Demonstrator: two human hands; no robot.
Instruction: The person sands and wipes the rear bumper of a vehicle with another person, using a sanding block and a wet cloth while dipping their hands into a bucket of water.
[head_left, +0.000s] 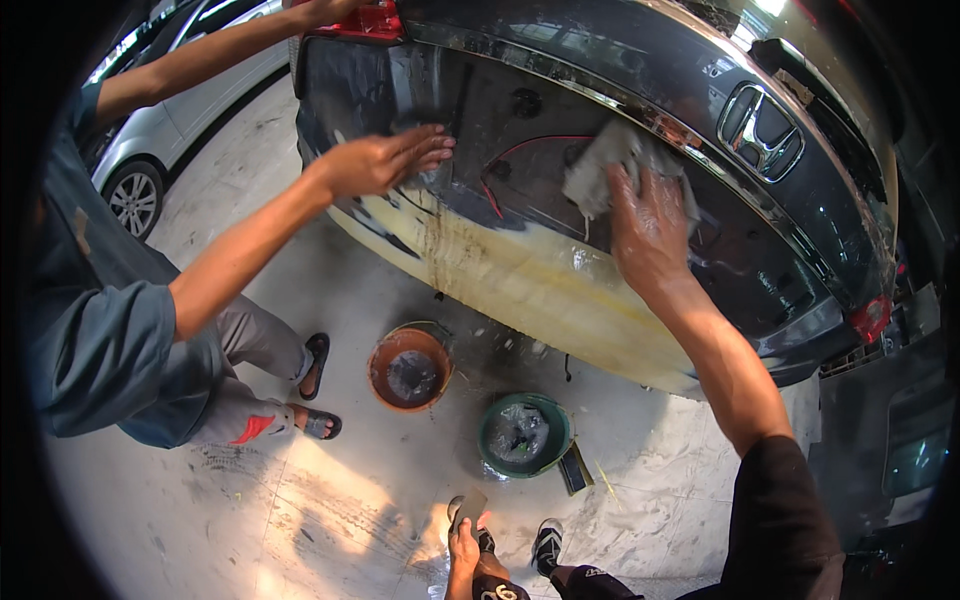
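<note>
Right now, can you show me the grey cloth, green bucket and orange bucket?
Grey cloth (597,168): head view, its upper left part.
Green bucket (558,430): head view, right inner wall.
Orange bucket (404,340): head view, upper inner wall.

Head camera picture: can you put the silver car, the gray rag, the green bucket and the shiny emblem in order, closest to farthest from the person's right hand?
From the right hand:
1. Gray rag: touching, under the fingers.
2. Shiny emblem: up to the right.
3. Green bucket: on the floor, down to the left.
4. Silver car: far upper left.
</note>
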